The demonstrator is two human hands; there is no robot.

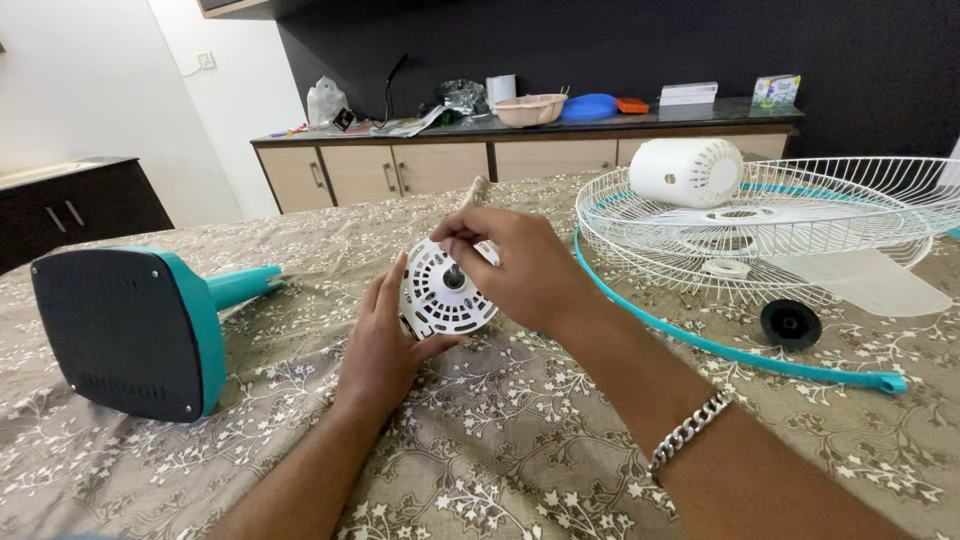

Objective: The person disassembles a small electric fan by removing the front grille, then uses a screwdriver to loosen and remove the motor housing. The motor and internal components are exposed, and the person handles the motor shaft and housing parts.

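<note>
The left hand (385,345) cups a round white fan motor (447,292) from behind and below, its palm against the housing and its fingers curled up along the left edge. The right hand (520,265) comes in from the right and closes its fingertips on the dark shaft at the middle of the motor's face, with the thumb and first finger pinched narrow around it. A silver chain bracelet (690,430) hangs on that wrist. The motor is held just above the middle of the bed, and its hard plastic face is cut with a ring of slots.

Under the hands lies a patterned bedspread (480,450) of soft brown cloth with pale flowers. There is open cloth in front of the forearms and between the hands and the things on each side.

To the left, well apart, a teal fan base (130,330) lies on its side, with its flat dark underside facing the camera and its stem pointing away. To the right, a teal ring (740,350) curves close past the right forearm. Beyond it a white wire guard (800,225) lies flat, holding a clear blade and a white slotted motor cover (685,172). A small black cap (790,323) sits near the guard's front edge. A long cabinet (450,165) with a dark top runs behind the far edge of the bed.
</note>
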